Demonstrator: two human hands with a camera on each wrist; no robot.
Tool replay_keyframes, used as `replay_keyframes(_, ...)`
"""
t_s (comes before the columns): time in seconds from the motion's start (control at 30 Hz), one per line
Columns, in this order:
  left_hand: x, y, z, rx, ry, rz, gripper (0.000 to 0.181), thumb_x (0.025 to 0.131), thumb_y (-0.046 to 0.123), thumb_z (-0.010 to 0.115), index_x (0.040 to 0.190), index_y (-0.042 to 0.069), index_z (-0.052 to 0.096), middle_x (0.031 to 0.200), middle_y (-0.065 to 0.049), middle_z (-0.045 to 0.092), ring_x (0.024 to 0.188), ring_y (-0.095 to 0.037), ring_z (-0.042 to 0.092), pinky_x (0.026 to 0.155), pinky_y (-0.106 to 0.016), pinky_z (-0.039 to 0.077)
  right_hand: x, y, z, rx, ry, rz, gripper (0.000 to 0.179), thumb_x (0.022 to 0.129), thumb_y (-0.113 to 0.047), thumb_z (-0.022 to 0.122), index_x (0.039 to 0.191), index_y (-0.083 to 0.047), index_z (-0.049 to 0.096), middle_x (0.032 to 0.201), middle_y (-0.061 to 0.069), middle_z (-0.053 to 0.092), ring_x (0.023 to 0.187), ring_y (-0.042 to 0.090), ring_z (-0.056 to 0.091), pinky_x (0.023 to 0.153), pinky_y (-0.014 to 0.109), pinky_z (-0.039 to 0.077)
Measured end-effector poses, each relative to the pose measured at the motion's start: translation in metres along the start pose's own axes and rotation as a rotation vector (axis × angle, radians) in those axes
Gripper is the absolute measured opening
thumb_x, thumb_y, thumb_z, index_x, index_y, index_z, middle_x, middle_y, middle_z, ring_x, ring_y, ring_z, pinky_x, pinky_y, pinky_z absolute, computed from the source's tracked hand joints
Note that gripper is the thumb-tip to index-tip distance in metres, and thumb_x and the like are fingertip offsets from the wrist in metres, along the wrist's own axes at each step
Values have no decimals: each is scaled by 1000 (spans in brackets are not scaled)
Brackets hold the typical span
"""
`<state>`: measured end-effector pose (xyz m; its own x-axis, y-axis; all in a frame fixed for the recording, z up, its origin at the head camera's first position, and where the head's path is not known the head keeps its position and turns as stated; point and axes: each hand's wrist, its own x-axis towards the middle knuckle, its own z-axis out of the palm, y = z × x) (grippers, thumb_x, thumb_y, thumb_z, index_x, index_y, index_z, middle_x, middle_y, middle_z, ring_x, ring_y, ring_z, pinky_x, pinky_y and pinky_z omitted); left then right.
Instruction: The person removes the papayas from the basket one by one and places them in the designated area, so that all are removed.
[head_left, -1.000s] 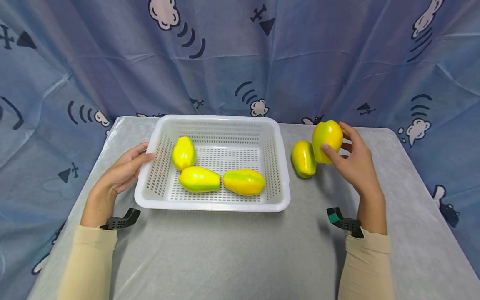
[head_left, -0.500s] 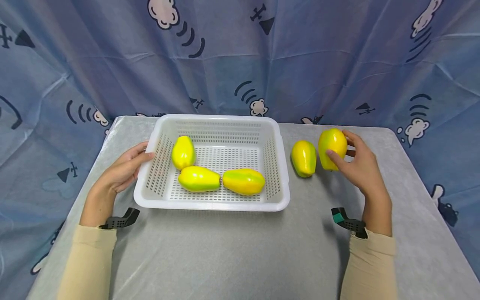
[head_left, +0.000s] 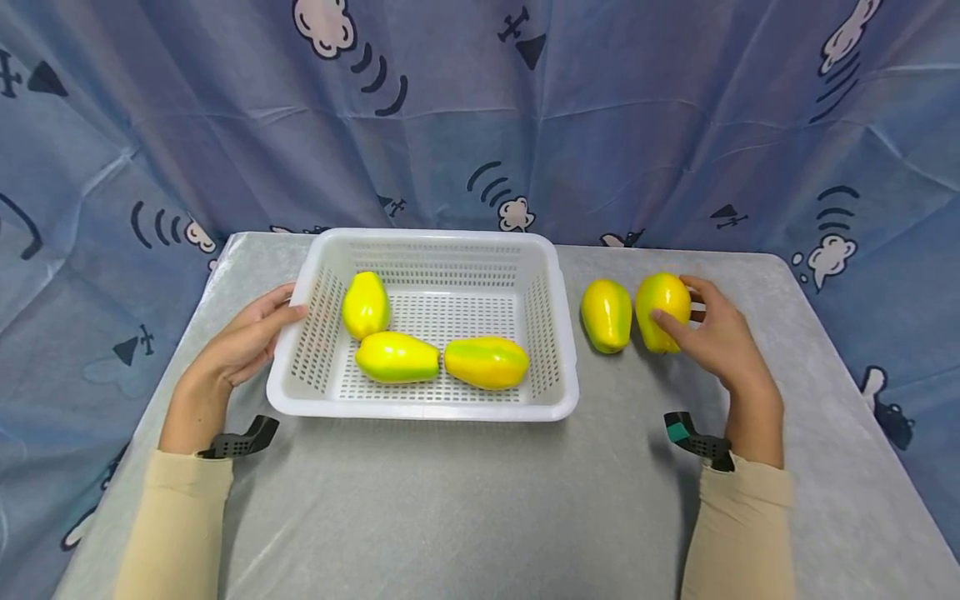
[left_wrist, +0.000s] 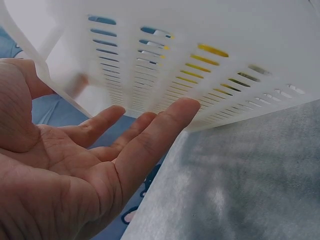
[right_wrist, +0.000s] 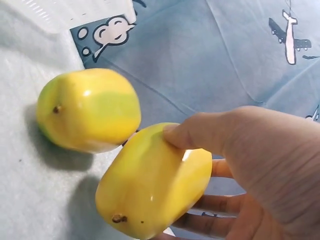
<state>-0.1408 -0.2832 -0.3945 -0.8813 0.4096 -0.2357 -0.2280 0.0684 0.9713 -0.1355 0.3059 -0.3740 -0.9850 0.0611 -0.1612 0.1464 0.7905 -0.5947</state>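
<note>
In the head view my left hand [head_left: 247, 337] grips the left rim of a white plastic basket [head_left: 420, 412], thumb over the rim. The left wrist view shows its fingers [left_wrist: 155, 135] beneath the slotted outer wall. To the right of the basket, my right hand [head_left: 712, 333] holds a glossy yellow-green papaya [head_left: 662, 312] between thumb and fingers. Whether that papaya touches the table is hard to tell. Just left of it a second papaya [head_left: 606, 317] lies on the table. Inside the basket are three more: one papaya [head_left: 366, 307] at the left, another papaya [head_left: 397, 358] below it, and a third papaya [head_left: 486, 363] at front right.
A grey-covered table [head_left: 465, 508] bears everything. Behind it hangs a blue patterned curtain [head_left: 450, 108], close to the table's back edge. Each wrist wears a dark band, such as the right band [head_left: 701, 442].
My right hand has moved the papaya right, away from the one beside it, and then lowered it toward the table. The left hand and basket have stayed put.
</note>
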Motion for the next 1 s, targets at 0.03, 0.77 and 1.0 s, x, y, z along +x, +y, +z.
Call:
replay_keyframes(0.03,0,0,0,0,-1,4,65,109,26,45,161,7,12,134,-3,56,112,-14,70,86,-35,61,1,2,1,-6,-6,3,93,96,-59,57,162,-10,13,159,31,30,135,53,41,99,67,47)
replay_keyframes(0.77,1,0,1,0,-4,7,65,109,26,44,161,6,11,135,-4,54,113,-14,69,86,-34,60,10,16,6,-56,-95,37,94,98,-61,50,162,-6,9,158,36,27,136,55,38,98,66,46)
replay_keyframes(1.0,0,1,1,12,-2,1,65,109,27,44,162,7,10,137,-6,53,114,-14,69,87,-35,60,9,14,6,-63,-117,55,95,98,-63,49,162,-6,7,159,36,24,138,56,36,100,67,44)
